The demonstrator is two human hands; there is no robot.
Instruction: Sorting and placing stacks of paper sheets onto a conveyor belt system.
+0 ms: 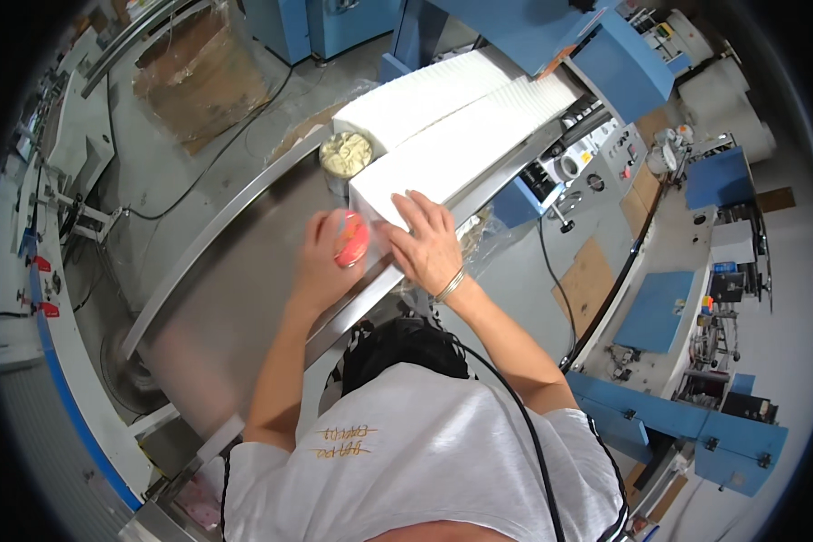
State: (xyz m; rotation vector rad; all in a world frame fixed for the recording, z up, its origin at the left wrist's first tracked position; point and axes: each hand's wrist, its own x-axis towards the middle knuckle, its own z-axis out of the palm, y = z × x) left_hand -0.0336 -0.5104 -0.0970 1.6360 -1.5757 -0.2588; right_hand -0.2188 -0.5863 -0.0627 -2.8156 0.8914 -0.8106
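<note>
Left hand: the left hand [321, 262] wraps a small pink round object [351, 238], fingers curled around it; what kind of thing it is cannot be told.
Right hand: the right hand [427, 242] lies flat with fingers spread wide on the near end of the front stack of white folded paper [465, 144], holding nothing; a bangle [450, 285] sits at the wrist.
Where the paper is: two long white stacks lie side by side on the steel table [244, 280], running from the blue machine [551, 36] toward the person; the rear stack [425, 95] touches the front one along its length.
Risk, stack: the pressed end could probably splay or slide, because only one palm steadies a long loose row of sheets.
Risk, pink object: it is held just beside the stack's end face, so a slip of the curled fingers could likely dent or mark the sheets.
Risk, tin: an open round tin [345, 155] of pale contents stands touching the stack's left side; a sideways push of the paper might tip it.
In the way: the raised table rail [217, 230] bounds the left; a clear plastic bag [492, 239] hangs off the right edge below the hand.
Around: a wrapped cardboard load [203, 77] on the floor, a control panel [605, 163], white paper rolls [723, 108], blue cabinets [677, 425].
</note>
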